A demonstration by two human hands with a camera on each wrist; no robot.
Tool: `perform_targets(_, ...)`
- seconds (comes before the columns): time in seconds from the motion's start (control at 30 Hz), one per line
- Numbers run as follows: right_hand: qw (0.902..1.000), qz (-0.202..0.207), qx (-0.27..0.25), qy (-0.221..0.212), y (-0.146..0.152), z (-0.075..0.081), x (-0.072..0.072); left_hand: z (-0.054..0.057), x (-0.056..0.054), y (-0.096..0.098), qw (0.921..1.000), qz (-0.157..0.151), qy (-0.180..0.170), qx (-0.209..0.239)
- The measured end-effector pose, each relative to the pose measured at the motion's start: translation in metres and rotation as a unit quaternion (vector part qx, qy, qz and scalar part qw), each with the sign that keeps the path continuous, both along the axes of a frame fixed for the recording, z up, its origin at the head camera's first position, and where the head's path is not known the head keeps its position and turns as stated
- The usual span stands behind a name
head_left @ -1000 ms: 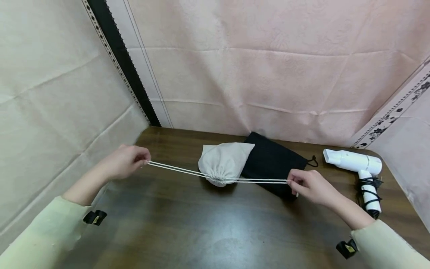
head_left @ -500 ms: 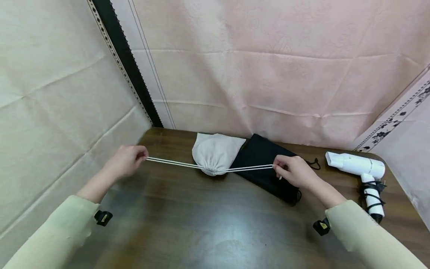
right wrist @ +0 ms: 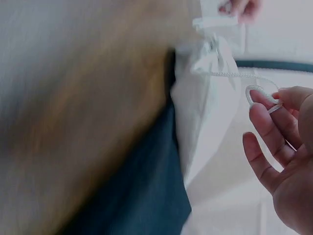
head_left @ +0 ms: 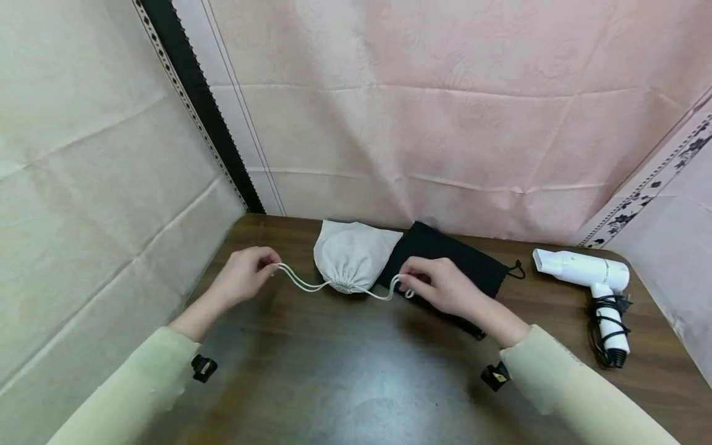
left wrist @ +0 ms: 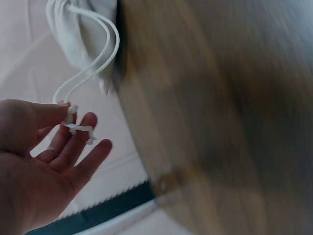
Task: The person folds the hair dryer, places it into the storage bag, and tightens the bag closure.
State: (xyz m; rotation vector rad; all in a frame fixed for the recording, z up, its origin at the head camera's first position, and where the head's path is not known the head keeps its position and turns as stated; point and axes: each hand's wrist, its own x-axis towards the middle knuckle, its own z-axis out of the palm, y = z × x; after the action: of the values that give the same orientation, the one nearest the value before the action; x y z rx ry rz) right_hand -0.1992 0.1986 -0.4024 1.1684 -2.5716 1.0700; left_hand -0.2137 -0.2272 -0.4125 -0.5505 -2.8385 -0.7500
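A white drawstring bag (head_left: 356, 253) lies at the back of the table with its mouth gathered tight toward me. To its left, my left hand (head_left: 249, 272) pinches one end of the white cord (head_left: 303, 285) between thumb and index finger. The left wrist view shows the cord's knotted end (left wrist: 72, 117) hanging below the thumb, the other fingers loosely spread. My right hand (head_left: 439, 285) pinches the opposite cord loop (right wrist: 261, 93) to the right of the bag. Both lengths of cord sag slack between the hands and the bag's mouth.
A black drawstring bag (head_left: 467, 262) lies partly behind the white bag and under my right hand. A white hair dryer (head_left: 584, 269), its black cord wound on the handle, lies at the table's right. Cloth curtains (head_left: 417, 136) hang along the back and sides.
Both hands have come inward toward the white bag, and the cord has gone from taut to slack. The bag shifted slightly back and left, between the first two frames.
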Motion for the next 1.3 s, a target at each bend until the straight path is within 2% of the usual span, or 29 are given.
perform_targets(0.17, 0.9993, 0.033, 0.016, 0.008, -0.028, -0.014, 0.0, -0.017, -0.007, 0.029, 0.9995, -0.014, 0.007, 0.029)
perform_targets(0.3, 0.999, 0.018, 0.041, 0.003, -0.032, -0.022, -0.004, -0.024, -0.009, 0.045, 0.9991, -0.026, 0.002, 0.035)
perform_targets(0.5, 0.9943, 0.013, 0.089, -0.057, -0.02, -0.027, -0.004, -0.028, -0.005, 0.049, 0.9992, -0.019, -0.022, 0.028)
perform_targets(0.6, 0.992, 0.013, 0.107, -0.066, -0.01, -0.024, -0.001, -0.027, -0.003, 0.048, 0.9989, -0.022, -0.025, 0.032)
perform_targets(0.8, 0.9901, -0.01, 0.135, -0.038, 0.022, -0.014, 0.006, -0.02, 0.0, 0.055, 0.9986, -0.029, -0.011, 0.043)
perform_targets(0.97, 0.9881, -0.039, 0.148, -0.016, 0.058, -0.001, 0.012, -0.006, 0.007, 0.07, 0.998, -0.043, 0.007, 0.046)
perform_targets(1.1, 0.9817, -0.08, 0.173, -0.002, 0.086, 0.01, 0.017, 0.006, 0.011, 0.084, 0.9976, -0.057, 0.011, 0.036)
perform_targets(1.3, 0.9665, -0.151, 0.207, -0.016, 0.124, 0.021, 0.022, 0.018, 0.016, 0.103, 0.9986, -0.052, 0.003, 0.011)
